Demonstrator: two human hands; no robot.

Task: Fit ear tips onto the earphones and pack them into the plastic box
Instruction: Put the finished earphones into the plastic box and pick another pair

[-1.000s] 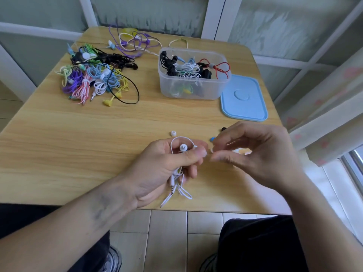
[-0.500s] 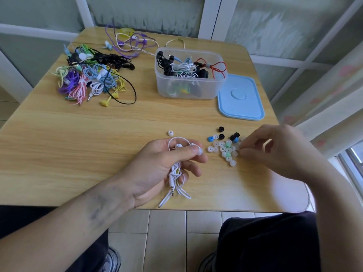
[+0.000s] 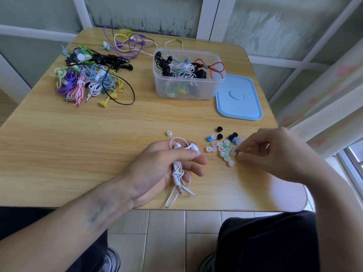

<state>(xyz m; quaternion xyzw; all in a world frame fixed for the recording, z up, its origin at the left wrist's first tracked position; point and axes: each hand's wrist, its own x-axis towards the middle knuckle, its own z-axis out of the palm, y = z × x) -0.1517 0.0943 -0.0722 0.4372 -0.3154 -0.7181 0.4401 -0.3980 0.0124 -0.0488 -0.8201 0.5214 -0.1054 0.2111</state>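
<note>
The fingers (image 3: 193,154) of the left hand (image 3: 163,167) are curled round a bundled pair of white earphones (image 3: 177,169), the thumb pinning one earbud near the fingertips while the plug and loose loops of cord hang below the palm. The right hand (image 3: 275,154) rests at the right edge of the ear tips (image 3: 224,149), its fingers bent and drawn together at the pile; whether they have hold of a tip cannot be told. The tips, clear, green, blue and black, lie scattered on the wooden table (image 3: 78,144), and one white tip (image 3: 169,133) sits apart, just beyond the left hand. Farther back stands the clear plastic box (image 3: 188,89), open and already holding black, white and red earphones. Its blue lid (image 3: 238,98) lies flat beside it on the right. A tangled heap of coloured earphones (image 3: 88,83) covers the far left of the table. Frosted window panes in white frames stand behind the table, a pale curtain hangs at the right, and beige floor tiles show below the table's near edge, between the person's dark-clad knees.
</note>
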